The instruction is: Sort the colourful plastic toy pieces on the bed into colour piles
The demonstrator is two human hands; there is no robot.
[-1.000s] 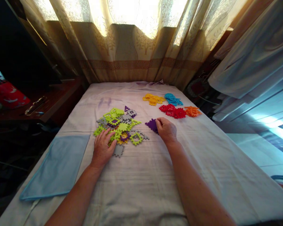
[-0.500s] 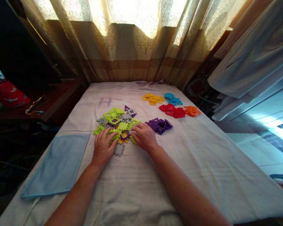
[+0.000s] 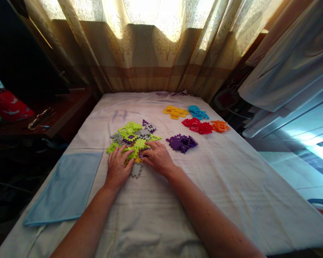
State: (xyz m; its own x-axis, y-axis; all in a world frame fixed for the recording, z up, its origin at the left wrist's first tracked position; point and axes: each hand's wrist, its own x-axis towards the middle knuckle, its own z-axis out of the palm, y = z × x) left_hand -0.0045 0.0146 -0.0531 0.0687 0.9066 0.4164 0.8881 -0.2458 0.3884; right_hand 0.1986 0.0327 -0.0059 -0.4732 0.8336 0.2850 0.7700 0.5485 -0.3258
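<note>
My left hand [image 3: 118, 166] rests with its fingers spread on the near left side of a mixed pile of flat plastic interlocking pieces. Lime green pieces [image 3: 130, 127] make up much of that pile, with grey, purple and yellow ones among them. At the pile's right side, my right hand [image 3: 159, 157] has its fingers bent round the edge of a purple interlocking piece [image 3: 140, 153], mostly hidden by the fingertips. A grey square piece [image 3: 136, 170] lies at the near edge, just right of my left fingertips.
Right of the pile lies a purple heap [image 3: 182, 143]. Farther back are yellow [image 3: 175, 111], blue [image 3: 198, 112], red [image 3: 197, 125] and orange [image 3: 220, 126] heaps. A light blue cloth pouch [image 3: 66, 188] lies at left on the white sheet [image 3: 218, 186]. Curtains hang behind.
My right hand has moved left, from the lime green piece at the pile's right edge onto the purple piece. My left hand has stayed in place.
</note>
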